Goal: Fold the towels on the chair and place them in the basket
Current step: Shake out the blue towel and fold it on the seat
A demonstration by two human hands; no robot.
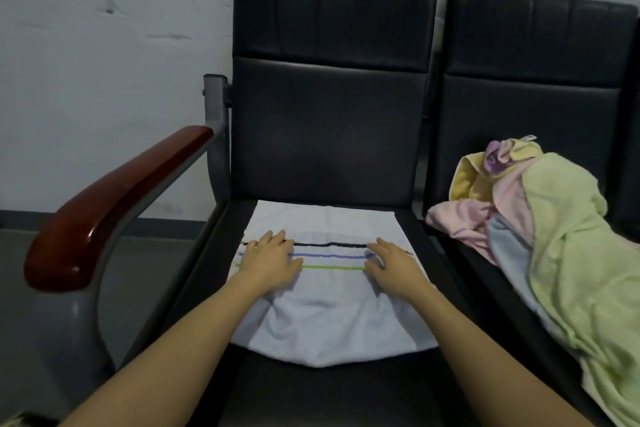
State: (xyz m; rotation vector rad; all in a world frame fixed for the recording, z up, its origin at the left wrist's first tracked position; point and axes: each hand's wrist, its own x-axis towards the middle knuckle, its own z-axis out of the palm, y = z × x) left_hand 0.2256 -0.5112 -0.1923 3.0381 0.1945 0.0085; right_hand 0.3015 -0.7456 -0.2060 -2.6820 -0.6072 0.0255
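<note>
Wall [104,80]: pale, scuffed surface behind the seating; fills the upper left of the view.
Chair [329,132]: black padded seat and tall backrest, centred in the view. It carries the white towel on its seat cushion.
Neighbouring chair [533,87]: same black padding, directly to the right of the first and separated from it by a narrow gap.
Armrest [114,204]: glossy red-brown pad on a grey metal frame, on the left side of the centre chair, apart from the towel.
Towel pile [554,236]: unfolded heap of light green, pink, yellow, pale blue and lilac cloth on the neighbouring seat. The green piece lies uppermost and drapes toward the front edge.
White towel [329,319]: spread on the centre seat, far edge near the backrest, near edge bunched into a shallow point short of the seat front. Three stripes cross it side to side: black farthest, blue in the middle, green nearest.
Left hand [272,262]: palm down on the left end of the stripes, fingers straight and slightly spread, pressing flat on the cloth. Nothing is gripped.
Right hand [391,265]: palm down on the right end of the stripes, fingers extended and lightly fanned, resting flat on the cloth. Nothing is gripped.
Forearms: bare, entering from the lower corners and converging on the towel; they cover part of the towel's left and right borders.
</note>
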